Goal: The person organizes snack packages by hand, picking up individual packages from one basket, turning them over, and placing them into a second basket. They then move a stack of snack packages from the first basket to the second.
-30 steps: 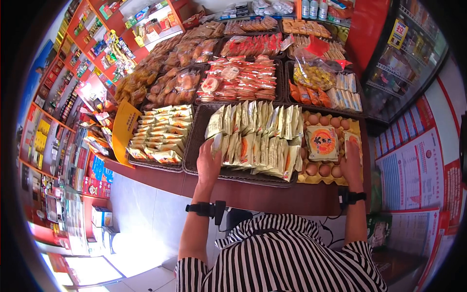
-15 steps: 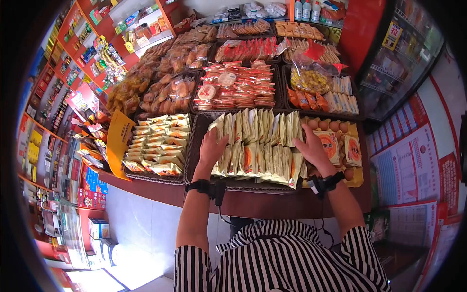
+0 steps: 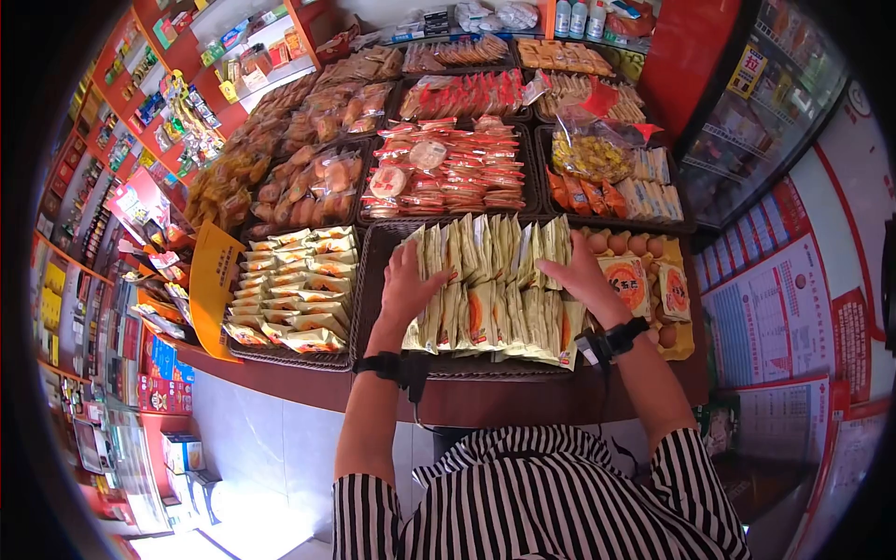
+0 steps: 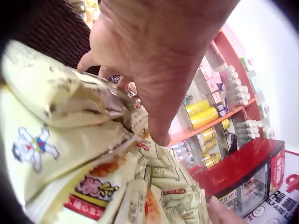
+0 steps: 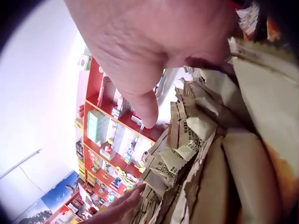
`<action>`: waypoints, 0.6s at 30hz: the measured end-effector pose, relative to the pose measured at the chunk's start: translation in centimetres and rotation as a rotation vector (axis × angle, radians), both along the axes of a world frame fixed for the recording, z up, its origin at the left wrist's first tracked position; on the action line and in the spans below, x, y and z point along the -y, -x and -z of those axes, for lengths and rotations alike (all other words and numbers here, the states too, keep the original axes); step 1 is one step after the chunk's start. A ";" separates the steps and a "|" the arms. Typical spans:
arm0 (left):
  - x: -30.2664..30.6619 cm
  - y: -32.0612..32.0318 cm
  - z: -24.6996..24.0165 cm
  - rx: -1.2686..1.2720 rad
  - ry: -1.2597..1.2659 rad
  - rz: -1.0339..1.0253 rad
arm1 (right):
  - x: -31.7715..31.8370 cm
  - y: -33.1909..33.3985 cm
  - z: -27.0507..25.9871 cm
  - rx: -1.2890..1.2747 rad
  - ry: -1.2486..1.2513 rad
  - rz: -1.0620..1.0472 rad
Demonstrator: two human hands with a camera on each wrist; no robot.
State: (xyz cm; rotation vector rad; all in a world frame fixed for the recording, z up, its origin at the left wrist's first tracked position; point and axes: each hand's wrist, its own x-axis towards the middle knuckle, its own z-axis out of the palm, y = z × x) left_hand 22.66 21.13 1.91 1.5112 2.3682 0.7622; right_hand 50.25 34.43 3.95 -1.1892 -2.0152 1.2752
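Two rows of cream-coloured snack packets (image 3: pixel 485 317) stand on edge in a dark woven basket (image 3: pixel 495 371). My left hand (image 3: pixel 408 285) is at the left end of the back row, its thumb reaching over the packets. At the right end, my right hand (image 3: pixel 583 280) presses the row from the other side, thumb pointing inward. In the left wrist view, the fingers (image 4: pixel 84 60) extend along the far side of the packet tops (image 4: pixel 60 88). The right wrist view shows the thumb (image 5: pixel 147 109) extended above crumpled packet edges (image 5: pixel 182 140).
To the left is a basket of stacked snack packets (image 3: pixel 303 299) beside a yellow card (image 3: pixel 213 289). An egg tray (image 3: pixel 689 341) with square packs (image 3: pixel 625 285) on it adjoins on the right. Behind are baskets of red packets (image 3: pixel 448 177) and bagged goods (image 3: pixel 588 154).
My right hand has left the egg tray area and moved left to the packets' right end. My left hand has shifted onto the back row's left end, and the hands are closer together.
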 end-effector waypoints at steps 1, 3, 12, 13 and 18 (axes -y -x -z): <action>-0.2 -0.6 -0.2 0.003 0.001 0.001 | -0.8 0.5 1.6 0.035 -0.103 0.015; -0.6 -1.8 -0.8 -0.071 0.036 -0.047 | -0.8 1.3 1.0 0.074 -0.205 0.032; -3.6 -7.3 -5.2 -0.461 -0.132 0.385 | -2.2 1.7 -0.2 0.242 -0.162 0.026; -4.3 -8.0 -4.9 -0.481 -0.155 0.455 | -2.2 1.8 0.2 0.251 -0.195 0.017; -5.3 -10.2 -4.8 -0.416 -0.046 0.570 | -1.0 2.6 -0.2 0.399 -0.247 0.075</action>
